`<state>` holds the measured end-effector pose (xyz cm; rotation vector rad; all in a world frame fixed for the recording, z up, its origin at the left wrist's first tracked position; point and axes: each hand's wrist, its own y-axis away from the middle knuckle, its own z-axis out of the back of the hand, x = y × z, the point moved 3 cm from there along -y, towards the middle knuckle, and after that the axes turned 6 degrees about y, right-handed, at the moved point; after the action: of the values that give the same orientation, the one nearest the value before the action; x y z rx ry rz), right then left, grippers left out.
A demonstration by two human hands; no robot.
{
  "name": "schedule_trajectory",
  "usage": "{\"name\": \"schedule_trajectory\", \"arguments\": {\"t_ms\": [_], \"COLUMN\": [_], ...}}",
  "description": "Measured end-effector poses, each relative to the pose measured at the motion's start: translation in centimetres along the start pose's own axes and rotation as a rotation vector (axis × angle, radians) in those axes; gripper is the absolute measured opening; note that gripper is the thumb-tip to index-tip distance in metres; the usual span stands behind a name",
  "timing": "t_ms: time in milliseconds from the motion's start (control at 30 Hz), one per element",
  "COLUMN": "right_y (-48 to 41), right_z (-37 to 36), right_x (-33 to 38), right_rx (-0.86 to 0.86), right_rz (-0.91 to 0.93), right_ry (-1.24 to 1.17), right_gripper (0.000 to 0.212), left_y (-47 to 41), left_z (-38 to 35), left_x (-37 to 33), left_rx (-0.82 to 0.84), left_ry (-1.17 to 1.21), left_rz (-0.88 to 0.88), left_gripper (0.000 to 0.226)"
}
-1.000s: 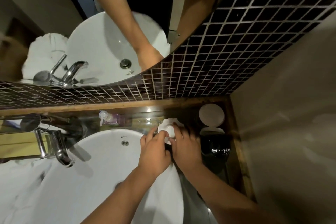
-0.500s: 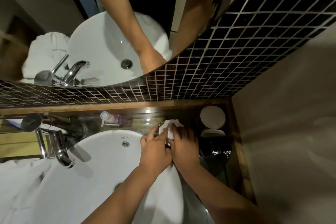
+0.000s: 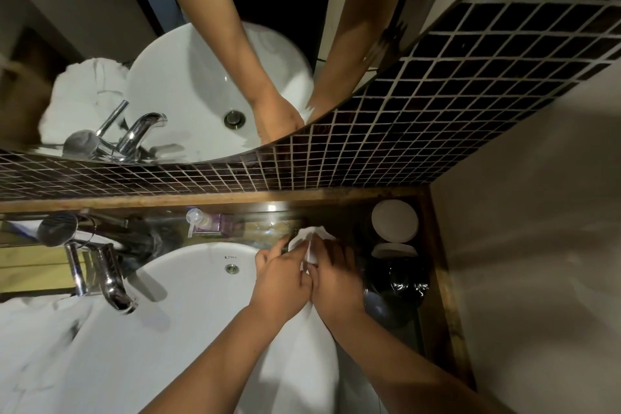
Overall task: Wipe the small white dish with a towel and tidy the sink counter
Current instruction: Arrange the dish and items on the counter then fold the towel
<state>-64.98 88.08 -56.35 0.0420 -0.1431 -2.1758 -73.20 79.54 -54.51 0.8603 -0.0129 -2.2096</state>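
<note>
Head view, looking steeply down: white basin [image 3: 188, 329] filling the lower left, rim running under both forearms. Behind it, wooden counter [image 3: 440, 282] along the dark mosaic wall, mirror [image 3: 201, 54] above doubling the arms. Chrome faucet [image 3: 107, 279] at the left, white cloth [image 3: 23, 356] heaped beside it at the basin's left edge. Toward the back, clear pump bottle [image 3: 205, 222]; in the right corner, round white lid [image 3: 395, 220] and a second pale disc [image 3: 393, 249] just in front, then crumpled black bag [image 3: 400, 282].

Between basin rim and that corner clutter: both hands pressed together, knuckles touching. Left hand [image 3: 282, 282] curled, fingers bent forward onto white material; right hand [image 3: 336, 276] laid flat-ish beside it, fingers spread over the same spot. Peeking out past the fingertips, white folded towel [image 3: 307, 239], wrapped over something. Small white dish itself hidden: probably under the towel, directly ahead of the fingertips, on or just above the counter, but outline not visible and so long axis not readable. Grip judged as closed on towel for both hands, exact hold of the dish not discernible.

Neither hand clearly nearer; dish equally ahead of both, away from the body, close against the back ledge. Likely step: rubbing in place, one hand steadying, other turning cloth. Little clearance to the right before the black bag and discs.
</note>
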Motion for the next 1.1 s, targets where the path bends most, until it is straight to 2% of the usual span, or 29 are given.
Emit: {"name": "schedule_trajectory", "arguments": {"t_ms": [167, 300, 400, 567, 800, 967, 1100], "right_y": [0.1, 0.5, 0.5, -0.2, -0.7, -0.6, 0.0], "right_z": [-0.4, 0.4, 0.8, 0.1, -0.6, -0.5, 1.3], "right_x": [-0.3, -0.6, -1.0, -1.6, -1.9, -1.7, -1.2], "right_rx": [-0.011, -0.072, -0.072, 0.099, 0.201, 0.227, 0.185], "right_rz": [0.026, 0.035, 0.089, 0.076, 0.060, 0.095, 0.143], "right_ry": [-0.060, -0.156, -0.142, -0.131, -0.081, -0.031, -0.005], "right_gripper": [0.060, 0.083, 0.091, 0.085, 0.086, 0.081, 0.073], "left_y": [-0.2, -0.3, -0.7, -1.5, -1.4, -0.4, 1.2], "left_z": [0.5, 1.6, 1.7, 1.4, 0.7, 0.4, 1.1], "left_x": [-0.1, 0.2, 0.3, -0.1, 0.0, -0.2, -0.6], "left_rx": [0.032, -0.043, 0.009, 0.063, 0.096, 0.054, 0.016], "left_ry": [-0.036, -0.106, -0.216, -0.240, -0.279, -0.332, -0.355], "left_rz": [-0.041, -0.047, -0.033, -0.047, -0.043, -0.020, 0.054], "left_gripper": [0.061, 0.059, 0.062, 0.062, 0.064, 0.061, 0.058]}}
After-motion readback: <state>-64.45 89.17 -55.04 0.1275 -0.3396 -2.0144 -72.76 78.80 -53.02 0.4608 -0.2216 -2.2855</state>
